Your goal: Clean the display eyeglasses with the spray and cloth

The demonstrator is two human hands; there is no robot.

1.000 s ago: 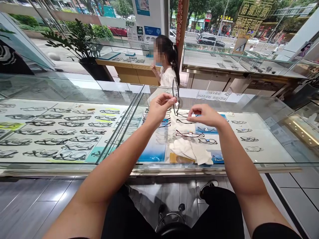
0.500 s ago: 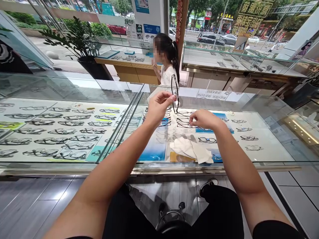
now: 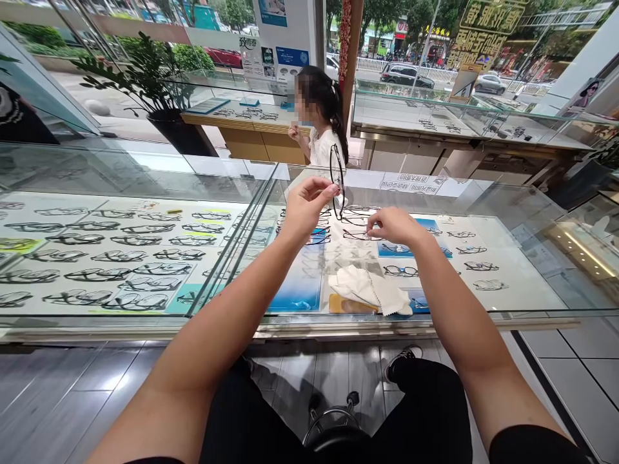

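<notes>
My left hand (image 3: pixel 309 198) is raised over the glass counter, thumb and fingers pinched on a dark-framed pair of eyeglasses (image 3: pixel 337 182) that stands upright, nearly edge-on to me. To its right and lower, my right hand (image 3: pixel 393 227) is closed at the end of a second pair of glasses (image 3: pixel 355 235) with thin dark rims, close to other pairs in a column. A crumpled cream cloth (image 3: pixel 370 288) lies nearer to me, partly over a yellow-brown item (image 3: pixel 352 304). Blue-rimmed glasses (image 3: pixel 402 270) rest just beyond the cloth, below my right hand.
Many folded glasses (image 3: pixel 97 274) fill the left part of the glass display case (image 3: pixel 145 317). More pairs (image 3: pixel 481 265) sit at the right. Across the counter stands a person (image 3: pixel 322 122) in white. A potted plant (image 3: pixel 181 132) and other display counters (image 3: pixel 416 119) are behind.
My right hand has shifted slightly up and left, and the glasses at its fingers have moved up with it. My left hand keeps its pair almost still. The person opposite lowered a hand.
</notes>
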